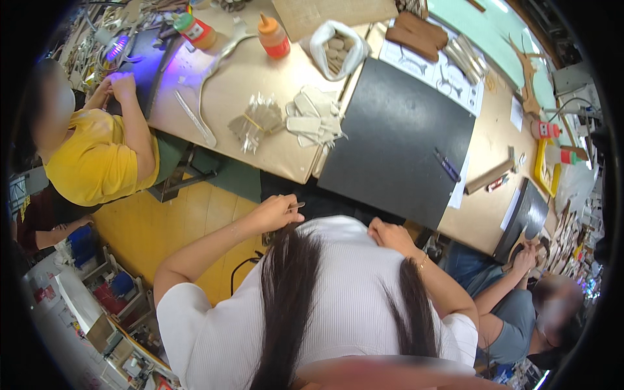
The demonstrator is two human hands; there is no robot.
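here, a long wooden table (273, 149) is seen stretching across the upper part of the view, with a large black mat (396, 143) laid on it directly ahead of the person. on the mat's right edge a blue pen (447, 165) is seen lying. to the left of the mat, a heap of pale flat wooden pieces (313, 121) is spread, and just beside it a bundle of thin sticks (255, 122) is found. farther back, a white bag (337, 47) filled with wooden pieces is stood open, with an orange glue bottle (273, 36) near it. at the left end, another person in a yellow shirt (97, 162) is seated, hands held under a violet lamp (117, 45).

below the table edge, the left hand (276, 213) is held closed, and a small thin pale piece (296, 205) is gripped between its fingertips, pointing right, close to the body and apart from the table. the right hand (385, 234) is curled in against the white top; whether anything is held in it cannot be told.
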